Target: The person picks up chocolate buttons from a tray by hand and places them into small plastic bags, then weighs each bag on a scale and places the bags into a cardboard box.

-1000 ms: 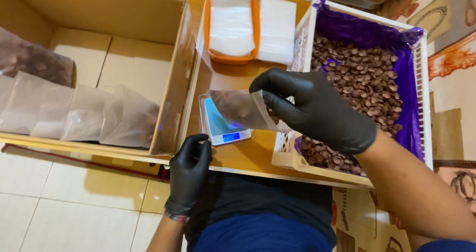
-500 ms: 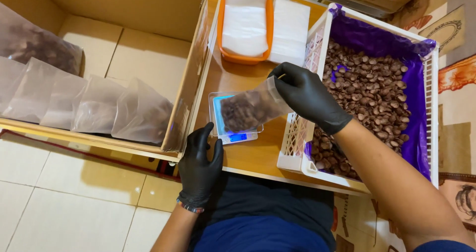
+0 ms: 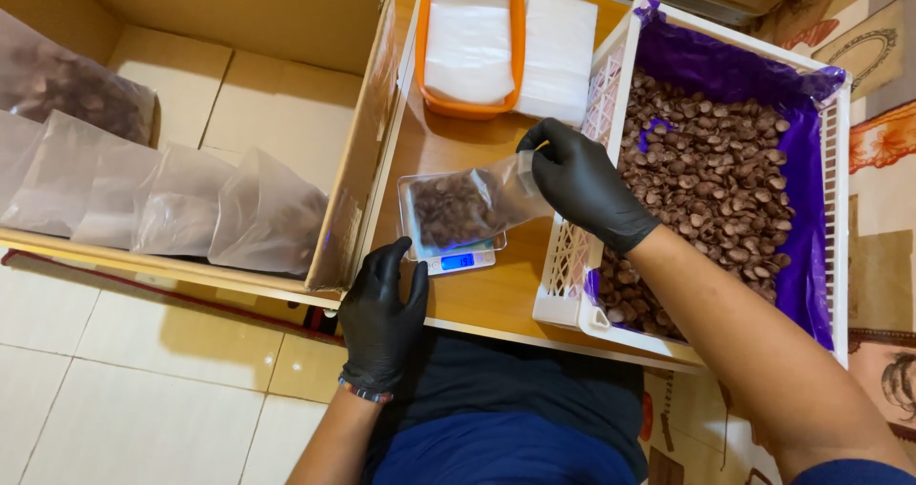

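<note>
Both my hands wear black gloves. My right hand [image 3: 584, 182] pinches the top of a clear plastic bag of brown pieces [image 3: 460, 207], which lies on a small digital scale [image 3: 460, 259] with a lit blue display. My left hand [image 3: 384, 315] rests flat on the front edge of the wooden table [image 3: 477, 299], just left of the scale, with its fingers apart and nothing in it. A white crate lined with purple plastic [image 3: 828, 194], full of brown pieces, stands at the right under my right forearm.
A large cardboard box [image 3: 355, 175] at the left holds several filled clear bags [image 3: 181, 208]. An orange tray with empty white bags [image 3: 469, 41] and a second stack of bags [image 3: 561, 54] sit at the back of the table. White floor tiles lie below.
My right hand has lowered the filled bag from above the table onto the scale. My left hand has shifted a little along the table's edge beside the scale.
</note>
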